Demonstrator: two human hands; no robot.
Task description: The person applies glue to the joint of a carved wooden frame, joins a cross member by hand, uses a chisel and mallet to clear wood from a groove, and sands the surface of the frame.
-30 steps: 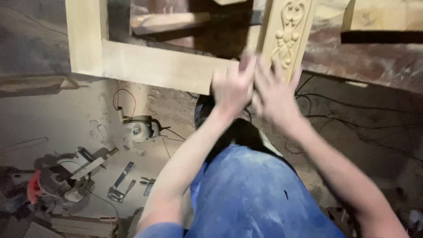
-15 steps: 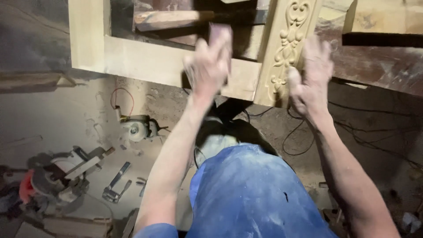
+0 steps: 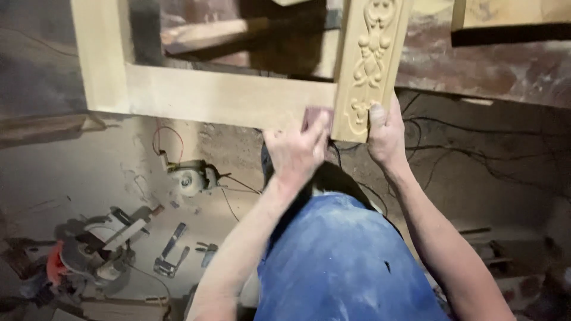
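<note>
A pale wooden frame point(image 3: 220, 95) with a carved upright post point(image 3: 370, 65) fills the top of the head view. My left hand point(image 3: 297, 151) presses a small brownish piece of sandpaper point(image 3: 315, 116) against the frame's lower rail, just beside the post. My right hand point(image 3: 386, 134) grips the bottom end of the carved post, thumb on its front face. My knee in dusty blue trousers point(image 3: 345, 267) is below both arms.
On the dusty floor at left lie a small angle grinder point(image 3: 190, 178) with its cord, a circular saw point(image 3: 89, 252) and a metal clamp point(image 3: 169, 255). Dark cables point(image 3: 476, 154) run across the floor at right. Another wooden piece point(image 3: 511, 18) sits at top right.
My left hand has come down from the upper rail to the lower rail beside the post. My right hand has shifted left and closed on the post's bottom end.
</note>
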